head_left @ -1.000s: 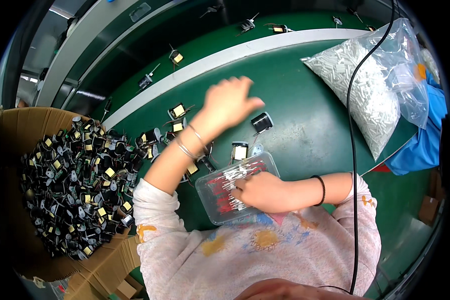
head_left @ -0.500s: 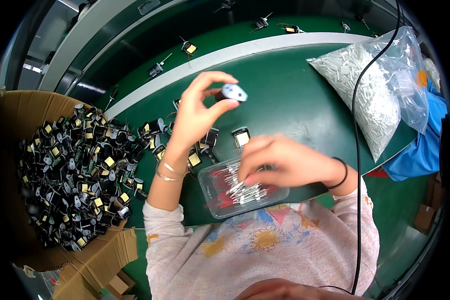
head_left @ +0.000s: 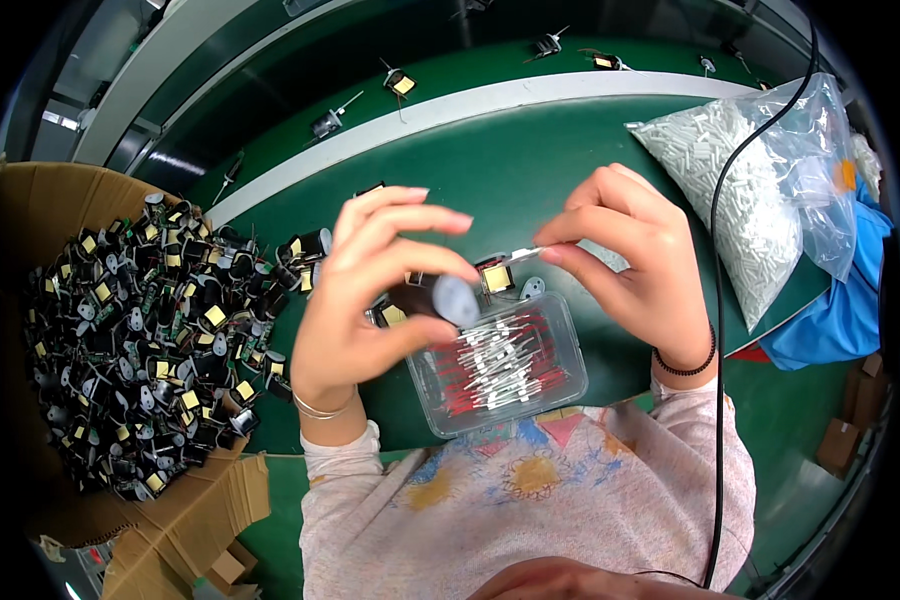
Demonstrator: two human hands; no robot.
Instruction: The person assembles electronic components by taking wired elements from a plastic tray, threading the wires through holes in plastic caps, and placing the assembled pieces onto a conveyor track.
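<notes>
My left hand (head_left: 370, 290) grips a small black part with a round grey cap (head_left: 448, 298), raised above the green table (head_left: 530, 170). My right hand (head_left: 635, 265) pinches a thin white sleeved piece (head_left: 523, 254) between thumb and forefinger, its tip close to the black part. Just below both hands sits a clear plastic tray (head_left: 562, 335) holding several red-and-white leaded pieces (head_left: 495, 362). A black part with a yellow top (head_left: 496, 276) lies on the table between my hands.
A cardboard box (head_left: 50, 210) on my left is heaped with several black parts with yellow tops (head_left: 150, 340). A clear bag of white tubes (head_left: 740, 190) lies at the right. A black cable (head_left: 718, 300) hangs down the right side. Loose parts (head_left: 402, 82) rest on the far belt.
My left hand picked a black part off the table and lifted it. My right hand rose from the tray with a thin white piece, and both hands came together above the tray.
</notes>
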